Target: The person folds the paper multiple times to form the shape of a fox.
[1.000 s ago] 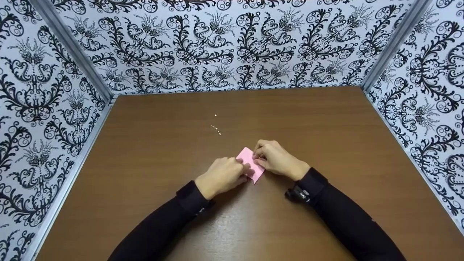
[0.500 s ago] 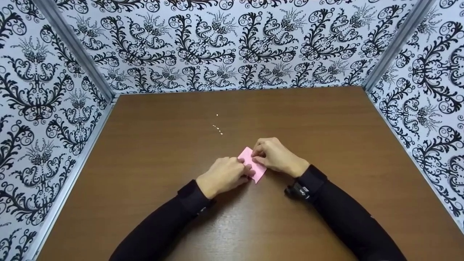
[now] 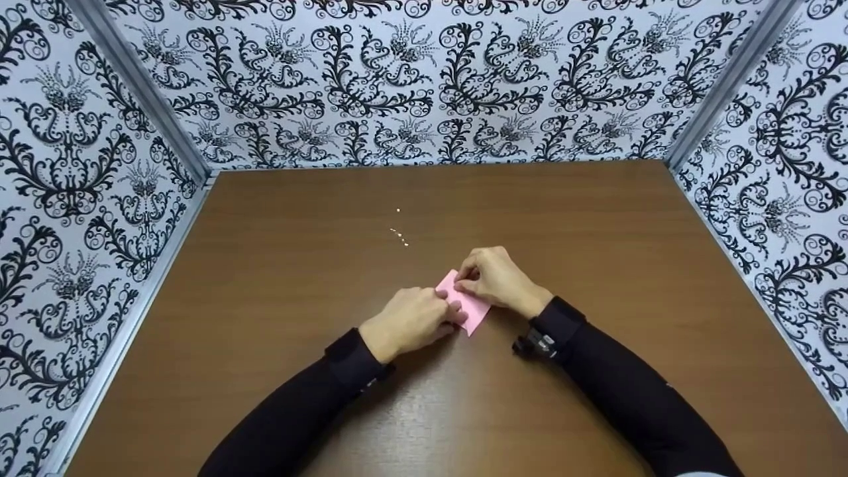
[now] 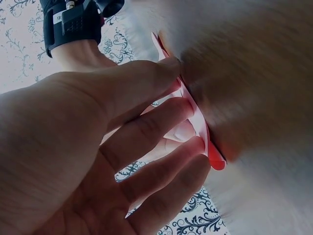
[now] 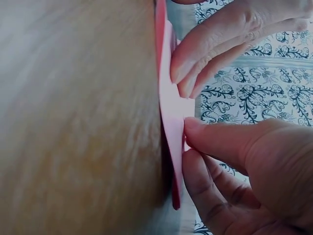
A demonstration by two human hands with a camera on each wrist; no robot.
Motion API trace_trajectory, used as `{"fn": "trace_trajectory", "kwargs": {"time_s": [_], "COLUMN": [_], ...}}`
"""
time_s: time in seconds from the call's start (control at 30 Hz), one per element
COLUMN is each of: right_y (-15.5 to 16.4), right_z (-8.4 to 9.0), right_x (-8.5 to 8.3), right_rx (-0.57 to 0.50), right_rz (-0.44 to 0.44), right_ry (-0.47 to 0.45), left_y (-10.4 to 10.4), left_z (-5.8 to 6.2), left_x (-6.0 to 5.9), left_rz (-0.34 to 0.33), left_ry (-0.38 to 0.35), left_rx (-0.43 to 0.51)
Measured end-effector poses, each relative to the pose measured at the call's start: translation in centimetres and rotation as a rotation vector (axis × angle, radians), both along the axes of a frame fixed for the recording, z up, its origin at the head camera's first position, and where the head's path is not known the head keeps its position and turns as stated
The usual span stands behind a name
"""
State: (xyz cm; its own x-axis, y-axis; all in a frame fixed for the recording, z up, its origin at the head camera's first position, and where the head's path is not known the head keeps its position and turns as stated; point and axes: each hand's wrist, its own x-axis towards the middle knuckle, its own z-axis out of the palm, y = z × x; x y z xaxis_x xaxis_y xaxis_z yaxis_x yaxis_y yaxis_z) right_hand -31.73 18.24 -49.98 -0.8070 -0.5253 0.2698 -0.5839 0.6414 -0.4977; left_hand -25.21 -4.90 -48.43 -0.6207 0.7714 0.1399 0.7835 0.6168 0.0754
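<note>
A small folded sheet of pink paper (image 3: 474, 307) lies on the brown table between the two hands. From the left, the left hand (image 3: 409, 318) presses it down, its fingertips spread across the near-left part. In the left wrist view the thumb and fingers of this hand meet the face of the pink paper (image 4: 198, 122) side by side. On the far-right side, the right hand (image 3: 498, 278) pinches at the paper. The right wrist view shows its thumb and index finger together at a raised fold of the pink paper (image 5: 170, 112). The pinched bit is mostly covered by fingers.
Several tiny white specks (image 3: 400, 235) lie on the brown table (image 3: 298, 265) beyond the hands. Patterned black-and-white walls (image 3: 397, 79) enclose the table at the back and both sides, with grey metal posts (image 3: 142, 93) at the corners. Each wrist wears a black strap with a camera.
The right hand has crept up and left along the paper toward its far corner, its fingers still pinched. The left hand stays pressed in place. The view has shifted slightly.
</note>
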Motion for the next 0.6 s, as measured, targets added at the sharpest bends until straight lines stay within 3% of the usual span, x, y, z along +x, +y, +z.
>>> {"fn": "trace_trajectory", "kwargs": {"time_s": [0.37, 0.6], "right_y": [-0.19, -0.23], "right_z": [0.04, -0.03], "right_x": [0.10, 0.21], "right_rx": [0.005, 0.023], "right_rz": [-0.063, -0.077], "right_ry": [-0.056, -0.053], "left_y": [-0.06, -0.23], "left_z": [0.11, 0.23], "left_x": [0.10, -0.21], "left_rz": [-0.004, -0.010], "left_ry": [0.019, -0.045], "left_rx": [-0.038, 0.025]}}
